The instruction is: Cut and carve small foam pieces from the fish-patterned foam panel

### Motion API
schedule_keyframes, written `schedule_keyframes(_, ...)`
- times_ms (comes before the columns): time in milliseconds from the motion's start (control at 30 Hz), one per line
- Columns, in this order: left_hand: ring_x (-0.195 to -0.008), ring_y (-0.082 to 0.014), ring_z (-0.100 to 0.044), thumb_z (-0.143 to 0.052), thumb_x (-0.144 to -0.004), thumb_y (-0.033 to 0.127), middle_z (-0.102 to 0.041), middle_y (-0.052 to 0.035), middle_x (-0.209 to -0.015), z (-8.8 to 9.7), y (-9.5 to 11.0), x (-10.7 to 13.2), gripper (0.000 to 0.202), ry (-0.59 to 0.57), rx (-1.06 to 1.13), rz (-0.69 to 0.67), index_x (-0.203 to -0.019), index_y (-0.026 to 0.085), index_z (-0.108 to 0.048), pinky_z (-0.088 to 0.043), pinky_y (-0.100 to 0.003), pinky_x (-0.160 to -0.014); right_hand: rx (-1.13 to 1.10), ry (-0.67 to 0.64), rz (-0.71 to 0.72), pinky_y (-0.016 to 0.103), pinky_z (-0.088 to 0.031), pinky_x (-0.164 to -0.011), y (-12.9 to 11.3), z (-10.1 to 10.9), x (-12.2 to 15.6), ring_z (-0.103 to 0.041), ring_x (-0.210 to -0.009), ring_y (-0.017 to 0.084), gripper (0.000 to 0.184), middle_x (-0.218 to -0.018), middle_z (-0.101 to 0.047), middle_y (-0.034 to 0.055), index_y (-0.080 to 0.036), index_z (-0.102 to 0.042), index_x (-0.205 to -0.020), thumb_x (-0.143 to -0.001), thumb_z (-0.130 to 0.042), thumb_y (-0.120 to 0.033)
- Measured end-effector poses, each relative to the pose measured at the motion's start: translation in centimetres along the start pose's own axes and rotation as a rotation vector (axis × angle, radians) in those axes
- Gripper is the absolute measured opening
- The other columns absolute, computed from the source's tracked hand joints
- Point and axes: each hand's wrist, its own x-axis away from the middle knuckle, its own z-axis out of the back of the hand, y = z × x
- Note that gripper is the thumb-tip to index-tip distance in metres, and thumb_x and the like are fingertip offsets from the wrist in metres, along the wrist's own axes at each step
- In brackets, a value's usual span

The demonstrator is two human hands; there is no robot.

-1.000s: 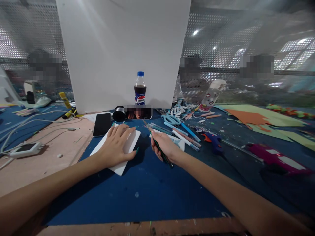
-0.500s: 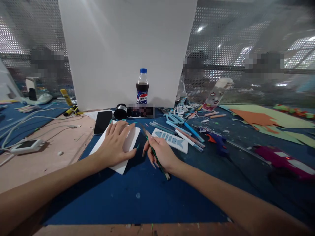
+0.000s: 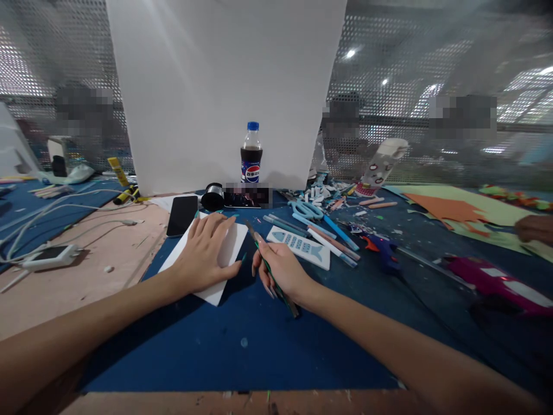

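My left hand (image 3: 205, 252) lies flat with fingers spread on a white sheet (image 3: 235, 245), pressing it on the blue mat (image 3: 242, 363). Teal shapes peek out past its fingertips, mostly hidden. My right hand (image 3: 280, 268) is closed round a slim green craft knife (image 3: 270, 267), its narrow greyish tip pointing away from me, near the sheet's right edge. Just beyond that hand rests a white slab (image 3: 322, 259) bearing a blue fish drawing. Several markers (image 3: 330, 242) and light-blue scissors (image 3: 306, 210) lie behind the slab.
Behind the sheet are a dark phone (image 3: 182, 215), a lit phone (image 3: 246, 197) and a cola bottle (image 3: 252, 155). Glue guns, one blue (image 3: 383, 253) and one magenta (image 3: 496, 282), lie right. Another person's hand (image 3: 536, 229) touches coloured paper (image 3: 458, 210). Cables (image 3: 64, 202) run left.
Another person's hand has come into view at the right edge, over the coloured paper. My hands have barely shifted, and the craft knife stays in my right hand.
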Motion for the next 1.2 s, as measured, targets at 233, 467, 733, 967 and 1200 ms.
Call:
schedule_keyframes(233,-0.117,-0.0342,-0.033,-0.054,-0.071,0.047,-0.037,-0.0133,-0.125,0.03,0.0,0.0,0.068,-0.001,-0.004,0.001,-0.128,0.019,-0.029,-0.022,-0.056,-0.1,0.024,0.014,0.003,0.014,-0.024,-0.026,-0.18,-0.06,0.09,-0.031,-0.019,0.005,0.046,-0.027,-0.041,-0.0044,-0.016,-0.045,-0.055,-0.092,-0.028,-0.035)
schedule_keyframes(467,-0.118,-0.0337,-0.033,-0.054,-0.071,0.048,-0.037,-0.0134,-0.124,0.1,0.06,-0.05,0.068,0.002,-0.019,-0.001,-0.127,0.019,-0.029,-0.023,-0.056,-0.099,0.037,0.02,0.007,0.015,-0.023,-0.026,-0.23,-0.13,0.09,-0.033,-0.019,0.006,0.046,-0.026,-0.041,-0.0044,-0.016,-0.044,-0.054,-0.093,-0.026,-0.032)
schedule_keyframes(733,-0.118,-0.0345,-0.032,-0.054,-0.071,0.047,-0.037,-0.0133,-0.124,0.08,0.01,0.02,0.068,0.001,-0.012,-0.001,-0.128,0.02,-0.028,-0.023,-0.057,-0.099,0.03,0.016,0.029,0.014,-0.024,-0.026,0.04,-0.02,0.05,-0.033,-0.019,0.005,0.046,-0.027,-0.041,-0.0049,-0.016,-0.044,-0.054,-0.093,-0.026,-0.033)
schedule_keyframes(967,-0.118,-0.034,-0.033,-0.054,-0.071,0.048,-0.037,-0.0133,-0.125,0.09,0.06,-0.02,0.069,0.001,-0.002,0.002,-0.129,0.019,-0.028,-0.021,-0.056,-0.101,0.046,0.016,0.04,0.014,-0.023,-0.026,0.1,-0.06,-0.01,-0.033,-0.02,0.006,0.046,-0.027,-0.041,-0.0047,-0.016,-0.044,-0.055,-0.092,-0.028,-0.038)
schedule_keyframes(1200,-0.118,-0.0333,-0.033,-0.054,-0.071,0.047,-0.038,-0.0134,-0.125,0.14,0.07,-0.01,0.069,-0.002,-0.007,0.0,-0.129,0.018,-0.029,-0.021,-0.055,-0.101,0.043,0.029,0.04,0.014,-0.024,-0.027,-0.05,-0.05,0.16,-0.033,-0.02,0.005,0.044,-0.027,-0.041,-0.0052,-0.016,-0.044,-0.055,-0.093,-0.027,-0.034)
